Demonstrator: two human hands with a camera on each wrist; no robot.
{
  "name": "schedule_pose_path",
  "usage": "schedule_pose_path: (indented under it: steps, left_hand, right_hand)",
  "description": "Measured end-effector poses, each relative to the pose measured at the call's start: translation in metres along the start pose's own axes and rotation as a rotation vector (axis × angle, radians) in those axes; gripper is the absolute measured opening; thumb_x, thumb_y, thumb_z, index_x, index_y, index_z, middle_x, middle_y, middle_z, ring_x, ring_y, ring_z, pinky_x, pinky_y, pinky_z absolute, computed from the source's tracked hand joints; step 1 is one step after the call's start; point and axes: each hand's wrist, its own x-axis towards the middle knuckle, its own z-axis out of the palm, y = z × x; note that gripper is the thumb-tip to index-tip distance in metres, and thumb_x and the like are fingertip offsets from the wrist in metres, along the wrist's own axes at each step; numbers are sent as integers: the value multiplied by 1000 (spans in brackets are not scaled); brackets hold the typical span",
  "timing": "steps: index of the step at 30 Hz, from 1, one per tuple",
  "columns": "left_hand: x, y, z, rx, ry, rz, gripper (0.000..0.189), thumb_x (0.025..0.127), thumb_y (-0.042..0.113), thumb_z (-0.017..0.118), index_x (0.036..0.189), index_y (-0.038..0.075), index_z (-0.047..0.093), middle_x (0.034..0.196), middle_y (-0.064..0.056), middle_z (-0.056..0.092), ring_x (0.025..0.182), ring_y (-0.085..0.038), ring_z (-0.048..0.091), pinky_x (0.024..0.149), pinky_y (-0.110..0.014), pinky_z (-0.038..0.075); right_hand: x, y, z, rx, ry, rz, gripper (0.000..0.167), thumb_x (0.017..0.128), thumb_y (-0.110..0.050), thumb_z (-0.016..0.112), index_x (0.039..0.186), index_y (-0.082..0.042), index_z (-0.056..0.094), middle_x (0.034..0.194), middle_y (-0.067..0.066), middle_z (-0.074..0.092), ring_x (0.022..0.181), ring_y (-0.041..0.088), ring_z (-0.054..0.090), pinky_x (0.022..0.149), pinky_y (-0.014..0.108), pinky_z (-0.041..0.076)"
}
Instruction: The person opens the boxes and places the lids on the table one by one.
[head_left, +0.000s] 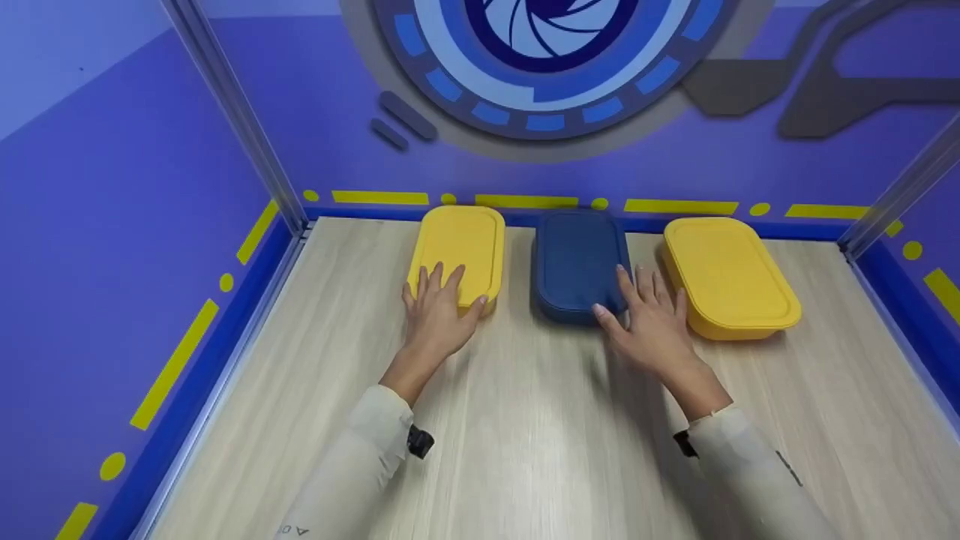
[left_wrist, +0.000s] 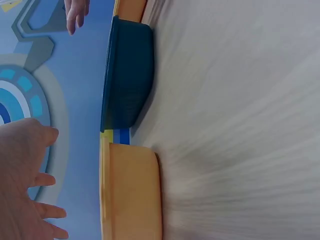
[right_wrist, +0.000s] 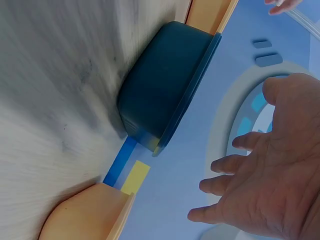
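Note:
Three lidded rectangular boxes stand in a row at the back of the table. The left one is a yellow box, the middle one a dark blue box, the right one another yellow box. My left hand hovers over the near end of the left yellow box, fingers spread. In the left wrist view a gap shows between that hand and the yellow lid. My right hand hangs near the blue box's front right corner, fingers extended. The right wrist view shows this hand apart from the blue box. Both hands hold nothing.
The wood-grain table is bounded by a blue-purple back wall and side walls with yellow dashes. Metal corner posts rise at the back left and back right. The boxes stand close to the back wall, with gaps between them.

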Motion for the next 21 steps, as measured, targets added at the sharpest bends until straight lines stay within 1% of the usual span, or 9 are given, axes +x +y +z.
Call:
schedule_pose_path:
  steps: [5, 9, 12, 14, 18, 21]
  left_hand:
    - [-1, -12, 3, -31, 31, 5, 62, 104, 48, 62, 156, 15, 55, 167, -20, 44, 161, -46, 33, 131, -70, 14]
    - [1, -19, 7, -56, 50, 12, 60, 104, 47, 63, 153, 13, 58, 165, -21, 47, 159, -45, 36, 131, -68, 17]
    - [4, -25, 10, -88, 39, 16, 62, 104, 47, 63, 154, 11, 56, 165, -22, 46, 160, -46, 34, 132, -66, 18]
    - [7, -30, 12, -94, 23, 11, 65, 104, 48, 63, 155, 10, 54, 166, -22, 44, 162, -46, 31, 133, -64, 17]
    - [14, -38, 15, -53, -17, -22, 72, 103, 55, 61, 160, 13, 48, 170, -19, 38, 165, -43, 24, 135, -60, 16]
    - [20, -42, 16, -19, -40, -14, 78, 101, 62, 61, 162, 15, 46, 172, -17, 35, 166, -41, 21, 136, -60, 14]
  right_hand:
    - [-2, 2, 0, 4, 3, -4, 91, 106, -70, 43, 174, -18, 10, 181, 22, 4, 167, 50, 0, 128, 78, -7]
    - [-3, 2, 1, -4, 5, -5, 90, 107, -68, 43, 173, -17, 11, 180, 24, 5, 167, 51, 1, 128, 77, -7]
    - [-5, 1, 2, -8, 3, -5, 90, 107, -68, 43, 173, -16, 12, 180, 25, 7, 166, 52, 2, 128, 77, -7]
    - [-6, 1, 2, -5, -1, -6, 90, 107, -69, 43, 173, -17, 12, 179, 26, 7, 166, 52, 1, 129, 77, -7]
    - [-8, 1, 2, -2, -7, -16, 91, 106, -69, 44, 173, -16, 12, 179, 26, 7, 166, 52, 1, 129, 77, -6]
    - [-10, 1, 2, -5, 2, -27, 89, 107, -66, 45, 173, -14, 14, 179, 26, 8, 166, 52, 3, 129, 77, -5]
